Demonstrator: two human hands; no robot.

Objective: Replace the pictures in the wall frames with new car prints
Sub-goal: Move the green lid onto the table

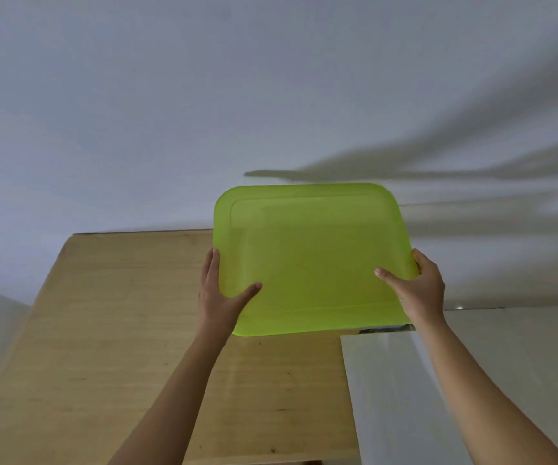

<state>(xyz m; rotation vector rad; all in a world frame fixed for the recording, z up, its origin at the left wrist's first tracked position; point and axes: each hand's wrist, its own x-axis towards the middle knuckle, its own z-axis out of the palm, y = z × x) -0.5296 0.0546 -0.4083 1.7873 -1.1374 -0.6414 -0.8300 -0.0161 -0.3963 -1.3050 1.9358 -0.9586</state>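
Observation:
A translucent lime-green plastic tray or lid (311,260) with rounded corners is held up in front of me, in the middle of the head view. My left hand (218,290) grips its left edge, thumb on the near face and fingers behind. My right hand (415,286) grips the right edge the same way, thumb laid across the near face. No wall frame or car print shows in this view.
A light wooden panel (119,330) fills the lower left, behind my left arm. A white panel (391,397) stands at the lower right. A plain white wall (203,112) with long shadows spans the top.

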